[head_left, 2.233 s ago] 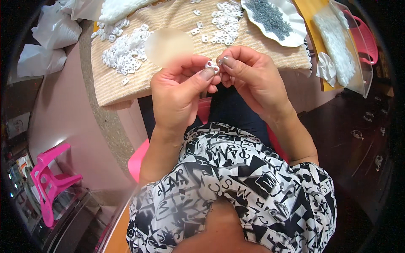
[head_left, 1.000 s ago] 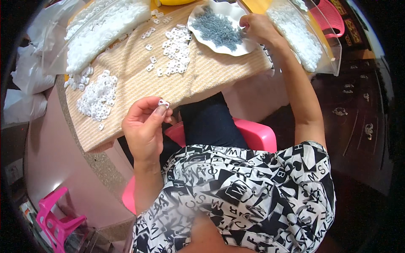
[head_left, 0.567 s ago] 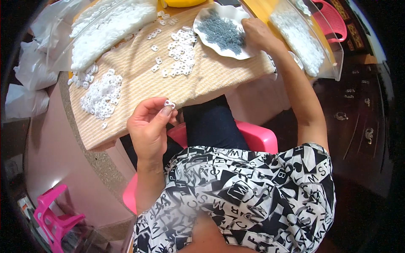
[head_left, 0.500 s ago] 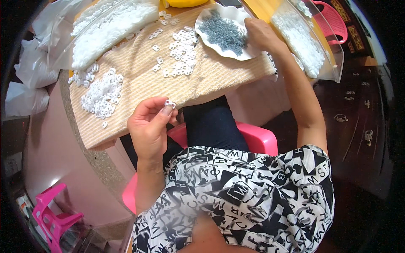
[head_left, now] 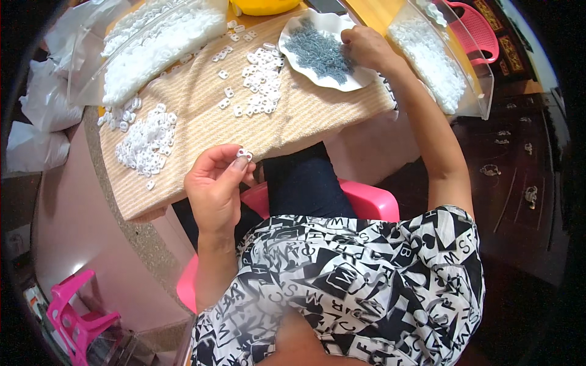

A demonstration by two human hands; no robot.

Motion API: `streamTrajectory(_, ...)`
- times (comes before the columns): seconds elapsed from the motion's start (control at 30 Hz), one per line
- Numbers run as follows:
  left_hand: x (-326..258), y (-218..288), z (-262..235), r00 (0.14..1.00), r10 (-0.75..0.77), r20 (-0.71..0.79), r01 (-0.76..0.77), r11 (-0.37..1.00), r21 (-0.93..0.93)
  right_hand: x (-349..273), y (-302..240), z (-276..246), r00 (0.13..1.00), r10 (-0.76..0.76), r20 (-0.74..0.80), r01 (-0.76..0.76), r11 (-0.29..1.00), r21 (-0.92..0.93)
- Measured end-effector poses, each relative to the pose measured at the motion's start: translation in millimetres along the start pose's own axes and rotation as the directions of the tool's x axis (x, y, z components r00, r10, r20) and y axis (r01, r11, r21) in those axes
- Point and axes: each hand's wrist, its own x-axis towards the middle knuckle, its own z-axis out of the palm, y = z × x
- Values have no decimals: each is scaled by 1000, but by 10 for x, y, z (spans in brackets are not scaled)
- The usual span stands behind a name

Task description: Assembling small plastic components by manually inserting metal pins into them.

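My left hand (head_left: 217, 183) pinches a small white plastic piece with two holes (head_left: 245, 154) between thumb and forefinger, just off the front edge of the cloth-covered board (head_left: 201, 122). At the far right, my right hand (head_left: 371, 50) reaches into a white wavy-rimmed plate (head_left: 360, 78) with its fingers bent together. In that plate lies a heap of thin grey pieces (head_left: 317, 52), like screws or pins, too small to tell. Whether the right fingertips hold one is hidden. Loose white two-holed pieces lie in a left pile (head_left: 146, 143) and a middle pile (head_left: 262, 82).
A clear bin of white pieces (head_left: 159, 52) stands at the back left, another bin (head_left: 427, 55) at the back right. A yellow bowl (head_left: 265, 5) and a dark flat object (head_left: 326, 5) sit at the far edge. A pink stool (head_left: 79, 317) is on the floor at left.
My right hand has shifted slightly left, farther over the grey heap. The left hand keeps its pinch on the white piece almost in place. The whole view has tilted a little.
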Motion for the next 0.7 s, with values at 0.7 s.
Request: streamTrajectory(0.7,5,-3,-28,999,-32,-13,32,999,39,103,-37,-62,998,64,-26,-57,977,207)
